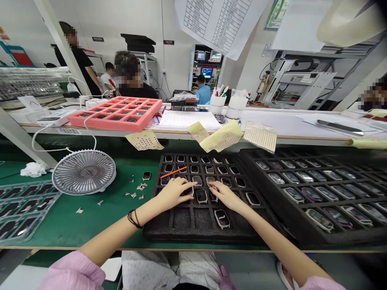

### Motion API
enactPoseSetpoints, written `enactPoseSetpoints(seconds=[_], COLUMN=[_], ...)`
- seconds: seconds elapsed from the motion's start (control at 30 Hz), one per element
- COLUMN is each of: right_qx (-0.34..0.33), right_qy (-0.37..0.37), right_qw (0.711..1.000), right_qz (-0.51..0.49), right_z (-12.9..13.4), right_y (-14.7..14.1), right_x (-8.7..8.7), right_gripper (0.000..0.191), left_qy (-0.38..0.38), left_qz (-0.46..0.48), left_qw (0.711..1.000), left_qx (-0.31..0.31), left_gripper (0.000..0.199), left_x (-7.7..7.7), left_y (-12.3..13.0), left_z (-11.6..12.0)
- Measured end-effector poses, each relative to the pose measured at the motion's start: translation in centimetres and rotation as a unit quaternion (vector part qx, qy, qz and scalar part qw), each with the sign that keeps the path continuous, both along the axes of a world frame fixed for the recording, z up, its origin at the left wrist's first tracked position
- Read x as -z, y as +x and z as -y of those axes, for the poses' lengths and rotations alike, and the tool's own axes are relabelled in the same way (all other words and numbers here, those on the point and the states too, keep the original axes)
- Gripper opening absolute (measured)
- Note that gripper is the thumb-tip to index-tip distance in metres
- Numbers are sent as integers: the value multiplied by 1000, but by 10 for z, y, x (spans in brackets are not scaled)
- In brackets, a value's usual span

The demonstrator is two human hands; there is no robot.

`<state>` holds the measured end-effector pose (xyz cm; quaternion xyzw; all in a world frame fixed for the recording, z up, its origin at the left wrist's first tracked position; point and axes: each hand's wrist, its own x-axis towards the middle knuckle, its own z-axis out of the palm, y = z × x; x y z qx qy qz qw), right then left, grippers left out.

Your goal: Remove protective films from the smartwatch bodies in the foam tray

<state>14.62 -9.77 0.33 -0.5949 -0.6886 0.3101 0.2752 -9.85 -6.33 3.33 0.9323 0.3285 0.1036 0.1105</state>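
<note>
My left hand (174, 192) lies over a black foam tray (181, 225), its fingertips resting on a rectangular smartwatch case (188, 191). My right hand (223, 195) sits beside it, fingers reaching toward another dark case (213, 196) in a neighbouring slot. Neither hand visibly grips anything. Several more watch cases fill the tray's slots, including one (201, 196) between my hands and one (222, 218) nearer me. An orange stick (173, 172) lies across the tray above my left hand.
To the right is a second black tray (317, 193) of silvery watch cases. On the green mat are a grey fan (84, 172) and film scraps (137, 188). A pink tray (115, 113) and yellow dotted sheets (222, 137) lie on the shelf. Co-workers sit beyond.
</note>
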Motion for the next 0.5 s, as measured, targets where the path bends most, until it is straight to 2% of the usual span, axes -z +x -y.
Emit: enactPoseSetpoints(seconds=[0.1, 0.23, 0.3, 0.4, 0.5], right_qx=[-9, 3, 22, 40, 39], right_qy=[27, 106, 126, 115, 89], right_qw=[998, 987, 985, 984, 981], right_qz=[50, 119, 119, 131, 168], right_z=[8, 14, 13, 4, -13], right_y=[2, 19, 31, 43, 42], right_x=[0, -8, -14, -21, -22], right_gripper=[38, 39, 37, 32, 25], left_qy=[19, -1, -21, -34, -15], left_qz=[-43, -65, -69, -49, -9], left_qw=[999, 996, 995, 995, 1000], left_qx=[12, 58, 73, 81, 16], left_gripper=[44, 46, 46, 44, 39], left_x=[11, 24, 23, 13, 3], left_y=[-12, -22, -25, -27, -23], left_z=[5, 9, 10, 7, -6])
